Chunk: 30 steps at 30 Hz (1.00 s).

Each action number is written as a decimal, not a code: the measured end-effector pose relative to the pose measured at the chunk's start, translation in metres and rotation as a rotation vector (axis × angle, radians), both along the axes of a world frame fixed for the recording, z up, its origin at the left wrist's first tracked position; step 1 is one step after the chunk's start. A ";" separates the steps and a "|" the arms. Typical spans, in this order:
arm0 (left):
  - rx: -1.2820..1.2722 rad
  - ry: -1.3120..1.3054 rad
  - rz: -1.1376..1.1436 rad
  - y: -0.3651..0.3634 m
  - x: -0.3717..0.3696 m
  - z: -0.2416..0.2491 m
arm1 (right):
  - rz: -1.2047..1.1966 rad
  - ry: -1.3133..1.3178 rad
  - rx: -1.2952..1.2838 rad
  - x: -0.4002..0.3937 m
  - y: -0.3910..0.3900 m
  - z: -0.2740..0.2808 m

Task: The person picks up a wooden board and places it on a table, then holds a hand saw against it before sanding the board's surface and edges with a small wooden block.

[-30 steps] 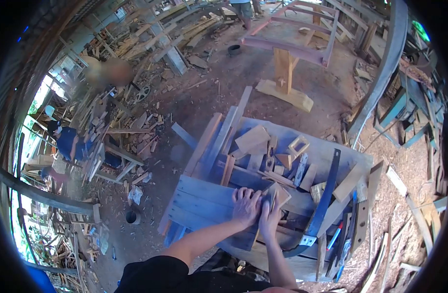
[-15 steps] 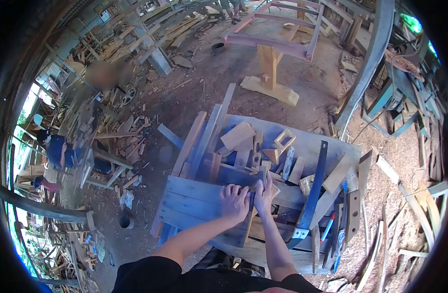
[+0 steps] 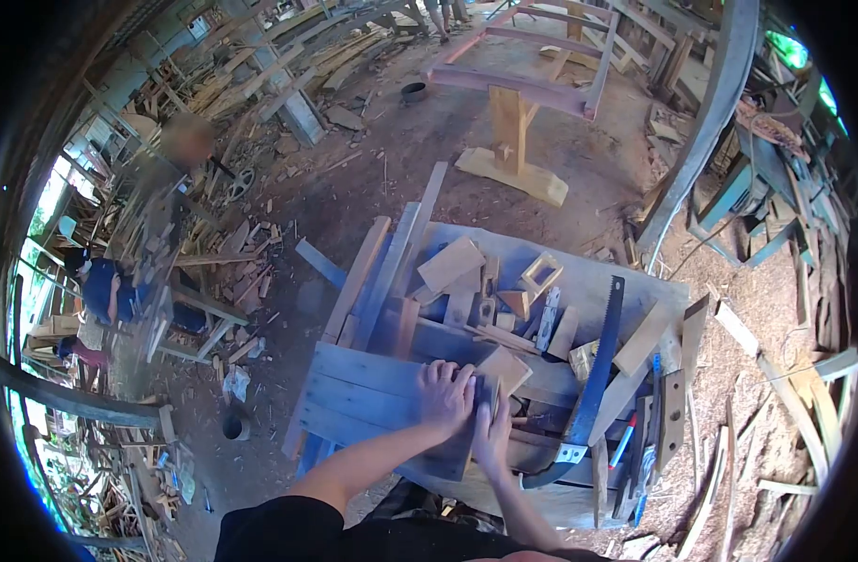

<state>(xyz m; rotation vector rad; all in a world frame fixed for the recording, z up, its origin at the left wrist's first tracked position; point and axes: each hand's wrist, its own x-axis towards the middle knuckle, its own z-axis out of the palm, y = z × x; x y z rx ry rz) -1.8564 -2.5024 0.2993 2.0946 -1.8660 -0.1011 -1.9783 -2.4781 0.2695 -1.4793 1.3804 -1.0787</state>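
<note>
A planked wooden panel (image 3: 354,393) lies on the near left of the workbench. My left hand (image 3: 447,398) rests on top of it, fingers spread and slightly bent near its right edge. Beside that edge, my right hand (image 3: 491,436) is closed around a thin, flat piece, held upright against the panel; its kind cannot be made out. Just beyond the fingers is a pale wood block (image 3: 506,368). A handsaw (image 3: 597,375) with a dark blade lies to the right of my hands.
On the workbench (image 3: 579,267) are wood offcuts (image 3: 450,265), a hollow wooden frame (image 3: 541,273) and a red-and-white marker (image 3: 623,440). Long boards (image 3: 391,267) lie at its left. A trestle stand (image 3: 508,140) stands beyond, a person (image 3: 110,290) is at far left, and wood scraps litter the floor.
My right hand has slid down along the panel's right edge, toward my body, uncovering the pale block. My left hand has stayed on the panel. The camera view has shifted slightly.
</note>
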 end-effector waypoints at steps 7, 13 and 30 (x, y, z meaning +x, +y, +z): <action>0.015 0.000 0.011 0.001 -0.002 0.000 | -0.072 -0.135 0.050 0.016 -0.069 -0.012; -0.007 -0.012 -0.011 0.001 0.000 -0.002 | -0.013 0.019 -0.056 -0.002 0.016 -0.013; -0.054 -0.063 0.003 0.001 0.000 -0.011 | -0.080 -0.087 0.047 0.018 -0.075 -0.021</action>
